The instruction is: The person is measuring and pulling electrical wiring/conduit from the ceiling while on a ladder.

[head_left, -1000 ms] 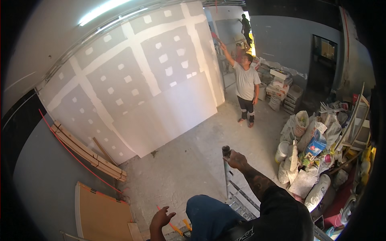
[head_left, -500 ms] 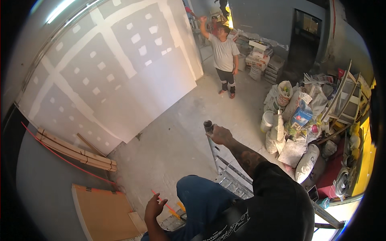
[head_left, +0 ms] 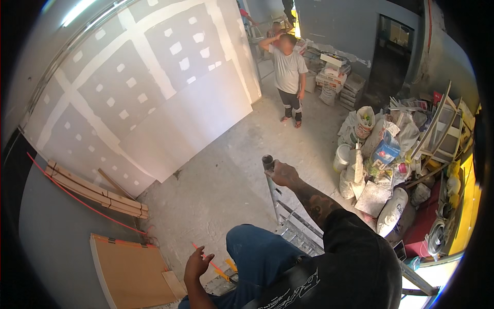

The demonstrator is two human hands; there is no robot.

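Observation:
My right hand is wrapped round the top of an upright metal tube, whose hollow end sticks out beyond my fist. Below it, rungs or slats of a metal ladder-like frame run down beside my bent knee in blue trousers. At lower left my left hand hangs in the air, fingers apart and slightly curled, with nothing visible in it. An orange cord shows just beside that hand; whether they touch I cannot tell.
A person in a grey shirt stands on the concrete floor. Others are partly visible behind. Stacked sacks, a heap of filled bags and a white bucket lie right. Timber and a brown board lean left, near a patched panel wall.
The person in grey has brought a raised arm down to the head. My right hand still grips the tube, and my left hand has barely moved.

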